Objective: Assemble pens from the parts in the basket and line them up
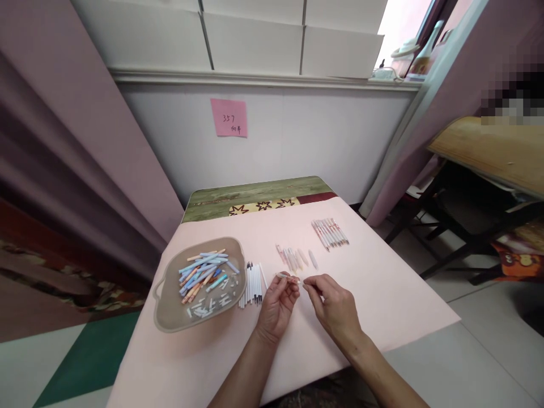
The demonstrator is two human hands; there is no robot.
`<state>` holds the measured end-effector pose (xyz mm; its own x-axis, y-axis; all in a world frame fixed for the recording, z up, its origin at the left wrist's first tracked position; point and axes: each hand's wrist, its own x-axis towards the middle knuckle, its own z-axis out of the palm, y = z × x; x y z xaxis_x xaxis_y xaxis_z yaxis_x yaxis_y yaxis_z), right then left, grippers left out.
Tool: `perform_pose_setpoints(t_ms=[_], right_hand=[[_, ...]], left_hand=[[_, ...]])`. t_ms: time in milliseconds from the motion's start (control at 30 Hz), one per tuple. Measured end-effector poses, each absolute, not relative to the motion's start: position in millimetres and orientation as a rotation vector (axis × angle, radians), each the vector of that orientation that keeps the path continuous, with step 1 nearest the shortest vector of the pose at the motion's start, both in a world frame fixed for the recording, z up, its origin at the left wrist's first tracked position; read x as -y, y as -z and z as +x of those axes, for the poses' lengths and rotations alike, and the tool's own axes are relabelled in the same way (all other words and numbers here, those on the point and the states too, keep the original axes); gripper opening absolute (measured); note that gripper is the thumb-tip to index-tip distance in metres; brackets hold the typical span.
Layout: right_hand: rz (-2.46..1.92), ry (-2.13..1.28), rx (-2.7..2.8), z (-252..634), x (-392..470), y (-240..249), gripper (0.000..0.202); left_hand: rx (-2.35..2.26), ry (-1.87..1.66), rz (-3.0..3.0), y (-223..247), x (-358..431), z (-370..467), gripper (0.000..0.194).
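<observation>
1. Tub [169, 300] at 9 o'clock on the surface [382, 300]: blue and orange pen parts [204, 272] inside.
2. White rods [254, 280], just right of tub, laid side by side.
3. Left hand [277, 310] mid-surface, grip closed on pen barrel [289, 278]. Likely light, stiff, slightly slick; I'd pinch it mid-length. Slim, pale, reddish pattern.
4. Pen row [330, 234], barrel's 1–2 o'clock.
5. Right hand [335, 300], barrel's 4 o'clock: narrow pinch, apparently on a small pale piece [301, 283]. Can't tell if piece touches barrel.

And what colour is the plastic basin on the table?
The plastic basin is greyish beige, seen best in the head view.
</observation>
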<state>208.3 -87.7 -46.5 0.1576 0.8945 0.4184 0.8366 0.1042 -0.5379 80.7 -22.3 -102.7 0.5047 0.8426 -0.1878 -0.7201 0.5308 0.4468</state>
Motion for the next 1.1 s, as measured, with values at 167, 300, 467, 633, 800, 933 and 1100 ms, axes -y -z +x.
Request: perform_pose_setpoints(t_ms=[167,300,467,633,800,933,1100], right_hand=[[-1.772,-0.082,1.673,207.2,89.8,48.5,0.016],[-1.775,-0.099,1.653,205.7,91.0,45.6,0.015],[-1.752,-0.159,1.600,204.9,90.7,42.2,0.015],[-1.728,-0.175,1.569,204.8,89.6,43.4,0.015],[-1.723,-0.161,1.568,203.6,89.5,45.5,0.016],[-1.723,-0.148,1.592,202.2,89.1,47.5,0.016],[-1.680,-0.212,1.553,199.8,88.3,50.2,0.014]], left_hand=[[-0.412,-0.979,0.362,100.4,23.6,80.5,0.010],[-0.398,-0.977,0.373,99.1,24.4,80.1,0.009],[-0.413,-0.982,0.341,99.2,23.7,79.9,0.011],[-0.420,-0.971,0.323,99.1,23.1,79.6,0.013],[-0.435,-0.960,0.331,98.7,23.5,79.5,0.014],[-0.434,-0.953,0.348,98.5,23.9,79.7,0.014],[-0.416,-0.932,0.360,98.9,24.5,79.7,0.013]])
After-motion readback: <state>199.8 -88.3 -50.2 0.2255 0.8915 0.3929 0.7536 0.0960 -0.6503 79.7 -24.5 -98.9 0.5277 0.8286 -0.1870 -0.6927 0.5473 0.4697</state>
